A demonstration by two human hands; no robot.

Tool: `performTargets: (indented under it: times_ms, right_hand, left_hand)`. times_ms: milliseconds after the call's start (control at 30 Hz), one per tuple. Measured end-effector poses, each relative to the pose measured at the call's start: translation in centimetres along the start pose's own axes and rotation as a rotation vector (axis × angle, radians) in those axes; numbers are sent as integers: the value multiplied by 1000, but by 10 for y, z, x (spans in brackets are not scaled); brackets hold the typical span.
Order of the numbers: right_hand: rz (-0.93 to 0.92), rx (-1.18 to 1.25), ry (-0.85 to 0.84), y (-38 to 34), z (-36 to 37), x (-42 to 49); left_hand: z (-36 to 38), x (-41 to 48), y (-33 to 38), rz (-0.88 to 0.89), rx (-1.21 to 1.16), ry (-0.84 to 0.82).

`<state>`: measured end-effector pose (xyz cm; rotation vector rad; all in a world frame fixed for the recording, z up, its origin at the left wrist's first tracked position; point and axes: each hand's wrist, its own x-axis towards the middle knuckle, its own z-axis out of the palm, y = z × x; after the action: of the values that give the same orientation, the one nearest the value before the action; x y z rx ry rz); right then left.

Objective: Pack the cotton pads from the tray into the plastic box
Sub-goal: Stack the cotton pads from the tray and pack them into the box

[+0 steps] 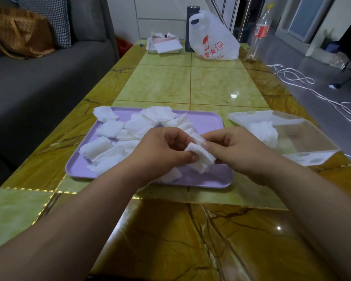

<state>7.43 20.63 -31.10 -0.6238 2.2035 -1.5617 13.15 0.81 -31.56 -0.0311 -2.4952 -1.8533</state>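
Observation:
A lilac tray (207, 122) lies in front of me with several white cotton pads (109, 128) scattered over it, some in small stacks. Above the tray's near right part, my left hand (162, 151) and my right hand (237, 147) meet, both pinching one small stack of cotton pads (201, 158) between thumbs and fingers. To the right of the tray stands the clear plastic box (304, 136), open, with a heap of pads (261, 131) in its left part. My hands hide some of the pads on the tray.
The table (190, 86) is glossy green and brown. At its far end stand a white plastic bag (213, 37), a dark flask (189, 17), a small tray with papers (163, 44) and a clear bottle (259, 31). A grey sofa (39, 78) runs along the left. White cable (312, 92) lies on the floor at right.

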Motion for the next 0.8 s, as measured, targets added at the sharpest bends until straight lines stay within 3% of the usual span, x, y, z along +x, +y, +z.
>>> performTargets:
  times_ms: [267, 400, 533, 700, 800]
  right_hand:
    - [77, 81, -20, -3, 2, -1]
    - [-43, -201, 9, -6, 5, 0]
    - [-61, -387, 71, -9, 12, -1]
    - [17, -235, 234, 0, 19, -1]
    - [77, -136, 251, 3, 25, 0]
  left_hand:
    - [3, 6, -11, -17, -66, 71]
    - [2, 8, -12, -3, 152, 193]
    - [4, 8, -12, 50, 253, 62]
    - [8, 7, -13, 28, 242, 85]
    - [8, 7, -16, 10, 213, 71]
